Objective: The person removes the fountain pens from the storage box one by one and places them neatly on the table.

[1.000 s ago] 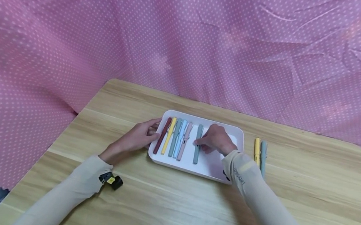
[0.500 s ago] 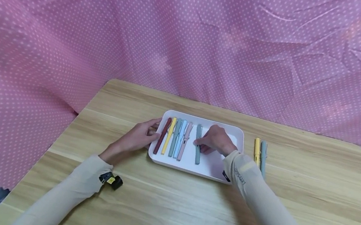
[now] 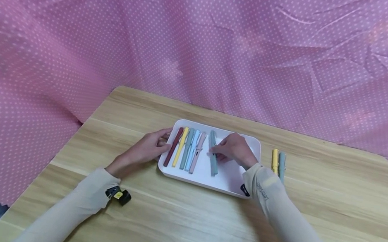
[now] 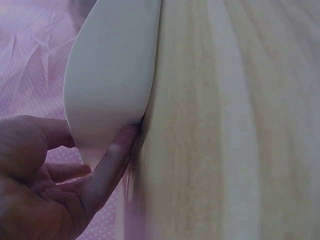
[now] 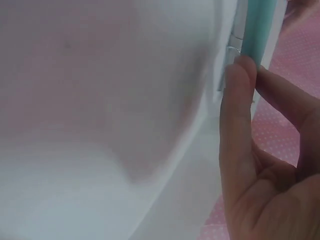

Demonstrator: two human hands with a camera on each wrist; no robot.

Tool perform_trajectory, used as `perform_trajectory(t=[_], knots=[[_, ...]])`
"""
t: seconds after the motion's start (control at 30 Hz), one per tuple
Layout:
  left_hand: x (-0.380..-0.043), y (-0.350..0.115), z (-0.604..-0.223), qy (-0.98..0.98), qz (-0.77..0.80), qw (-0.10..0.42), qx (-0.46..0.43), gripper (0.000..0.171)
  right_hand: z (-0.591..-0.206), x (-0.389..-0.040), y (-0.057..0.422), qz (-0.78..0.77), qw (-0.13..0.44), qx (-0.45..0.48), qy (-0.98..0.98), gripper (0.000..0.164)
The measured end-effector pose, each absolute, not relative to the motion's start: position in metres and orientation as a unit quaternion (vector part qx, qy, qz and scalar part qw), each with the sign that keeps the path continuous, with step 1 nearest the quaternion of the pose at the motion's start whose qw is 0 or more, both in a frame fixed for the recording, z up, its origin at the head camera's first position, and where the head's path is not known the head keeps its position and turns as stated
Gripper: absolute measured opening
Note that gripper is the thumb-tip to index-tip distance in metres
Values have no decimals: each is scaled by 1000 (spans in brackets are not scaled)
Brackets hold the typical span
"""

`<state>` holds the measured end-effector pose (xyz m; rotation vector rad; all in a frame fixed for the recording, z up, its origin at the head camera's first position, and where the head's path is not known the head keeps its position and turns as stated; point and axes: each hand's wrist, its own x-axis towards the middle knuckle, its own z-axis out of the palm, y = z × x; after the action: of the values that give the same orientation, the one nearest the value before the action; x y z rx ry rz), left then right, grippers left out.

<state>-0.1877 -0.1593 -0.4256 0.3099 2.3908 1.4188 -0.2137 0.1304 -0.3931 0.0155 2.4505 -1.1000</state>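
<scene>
A white tray (image 3: 192, 180) lies on the table with a row of pens in its left part: dark red (image 3: 173, 147), yellow (image 3: 180, 148), grey-green (image 3: 187, 149), light blue (image 3: 192, 150) and pink (image 3: 197, 155). My left hand (image 3: 149, 145) holds the tray's left end; in the left wrist view its fingers spread along the outer wall (image 4: 115, 60). To the right of the row, my right hand (image 3: 236, 149) pinches a teal pen (image 3: 214, 166) between thumb and fingertips. That pen (image 5: 260, 25) slants over the tray floor, its middle partly covered by my fingers.
On the table right of the tray lie a yellow pen (image 3: 275, 160) and a blue-green pen (image 3: 281, 165), their lower ends hidden by my right sleeve (image 3: 279, 205). A pink dotted cloth (image 3: 205, 47) hangs behind the wooden table (image 3: 163, 225).
The teal pen in my right hand has turned from nearly straight to slanted, its far end swinging left and its near end right. My left hand keeps its place on the tray.
</scene>
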Motion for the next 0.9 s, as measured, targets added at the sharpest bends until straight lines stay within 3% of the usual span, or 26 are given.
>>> perform_trajectory(t=[0.3, 0.9], knots=[[-188, -160, -426, 845, 495, 168, 114, 65, -377, -209, 143, -451, 203, 6, 869, 20], [-188, -159, -423, 844, 494, 175, 118, 66, -354, -196, 188, -516, 156, 26, 842, 35]])
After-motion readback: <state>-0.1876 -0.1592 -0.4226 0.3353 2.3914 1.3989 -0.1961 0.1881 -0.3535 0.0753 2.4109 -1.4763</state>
